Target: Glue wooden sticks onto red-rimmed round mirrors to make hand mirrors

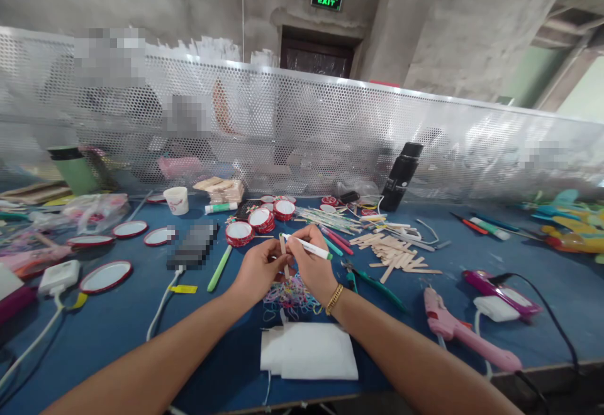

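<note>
My left hand is closed on a wooden craft stick, held upright at the middle of the table. Pinched in my right hand is a white marker with a green end, its tip close to the top of the stick. A pile of colourful rubber bands lies just below both hands. Nearer to me is a folded white cloth or paper. Green-handled pliers rest right of my right hand, and a light green pen lies left of my left hand.
Loose craft sticks spread at centre right. A pink glue gun with a cable lies at right. A black bottle and a paper cup stand near the perforated metal divider. A phone lies at left.
</note>
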Demonstrator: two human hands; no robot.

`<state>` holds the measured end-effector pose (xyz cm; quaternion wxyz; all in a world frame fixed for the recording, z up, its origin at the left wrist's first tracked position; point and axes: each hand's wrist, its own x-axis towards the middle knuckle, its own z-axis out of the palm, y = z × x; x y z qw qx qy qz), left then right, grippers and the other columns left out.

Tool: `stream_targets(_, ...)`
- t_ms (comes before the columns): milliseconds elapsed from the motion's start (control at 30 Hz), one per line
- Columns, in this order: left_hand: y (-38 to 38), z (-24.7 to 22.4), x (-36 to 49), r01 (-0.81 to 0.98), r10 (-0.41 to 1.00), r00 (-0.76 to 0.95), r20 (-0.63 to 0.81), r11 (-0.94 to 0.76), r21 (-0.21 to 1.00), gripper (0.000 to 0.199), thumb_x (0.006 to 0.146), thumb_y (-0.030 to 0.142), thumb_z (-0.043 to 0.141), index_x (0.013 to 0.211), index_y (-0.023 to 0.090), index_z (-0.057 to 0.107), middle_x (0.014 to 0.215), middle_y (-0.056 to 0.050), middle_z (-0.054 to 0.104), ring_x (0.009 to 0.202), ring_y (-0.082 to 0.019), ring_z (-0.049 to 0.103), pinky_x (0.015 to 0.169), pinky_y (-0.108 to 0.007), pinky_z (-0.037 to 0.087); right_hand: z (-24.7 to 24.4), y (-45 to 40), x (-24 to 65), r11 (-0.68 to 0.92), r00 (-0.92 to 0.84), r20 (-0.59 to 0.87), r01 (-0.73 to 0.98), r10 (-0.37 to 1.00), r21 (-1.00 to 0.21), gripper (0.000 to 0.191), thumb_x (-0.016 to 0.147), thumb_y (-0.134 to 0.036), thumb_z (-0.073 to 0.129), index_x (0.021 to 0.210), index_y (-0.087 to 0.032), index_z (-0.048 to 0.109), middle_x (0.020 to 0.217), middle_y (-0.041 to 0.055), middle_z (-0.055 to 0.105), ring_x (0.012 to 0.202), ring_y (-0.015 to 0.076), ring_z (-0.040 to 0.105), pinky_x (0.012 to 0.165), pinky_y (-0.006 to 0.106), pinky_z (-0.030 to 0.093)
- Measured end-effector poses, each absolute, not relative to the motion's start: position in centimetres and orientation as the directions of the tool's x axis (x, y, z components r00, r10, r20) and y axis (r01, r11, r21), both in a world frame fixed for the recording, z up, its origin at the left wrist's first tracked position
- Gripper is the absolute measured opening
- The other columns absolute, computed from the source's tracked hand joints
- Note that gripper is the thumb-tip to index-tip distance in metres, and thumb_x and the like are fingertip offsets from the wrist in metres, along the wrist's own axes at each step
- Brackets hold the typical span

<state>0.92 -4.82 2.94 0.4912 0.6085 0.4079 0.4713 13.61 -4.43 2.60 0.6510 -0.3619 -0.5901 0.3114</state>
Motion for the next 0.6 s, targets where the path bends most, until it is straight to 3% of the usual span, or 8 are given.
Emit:
stream_targets(400, -4.74, 3.15, 0.85, -0.018, 0.965, 0.234, 0.12, -0.119, 0.993, 0.028, 0.067, 0.036, 0.075, 0.078, 0.017, 0.058, 0.072, -0.001, 0.066, 0.062, -0.015, 0.064, 0.054, -0.025, 0.053, 2.8, -4.31, 14.0, 0.575, 0.174, 0.582, 0.093, 0.794, -0.813, 0.016, 0.084, -0.033, 0.058, 0.075, -0.021, 0.052, 0.067, -0.0027, 0.056, 0.063, 0.0135, 0.054, 0.059, 0.026, 0.044)
stream_targets(600, -4.9, 3.2, 1.0, -0.025, 0.964, 0.23, 0.131, -0.128, 0.991, 0.028, 0.066, 0.036, 0.076, 0.078, 0.016, 0.06, 0.07, 0.0, 0.063, 0.06, -0.016, 0.064, 0.051, -0.025, 0.053, 2.8, -4.44, 13.87, 0.569, 0.126, 0.581, 0.116, 0.804, -0.814, 0.016, 0.084, -0.033, 0.059, 0.075, -0.021, 0.052, 0.065, -0.0033, 0.055, 0.058, 0.0127, 0.051, 0.056, 0.027, 0.042)
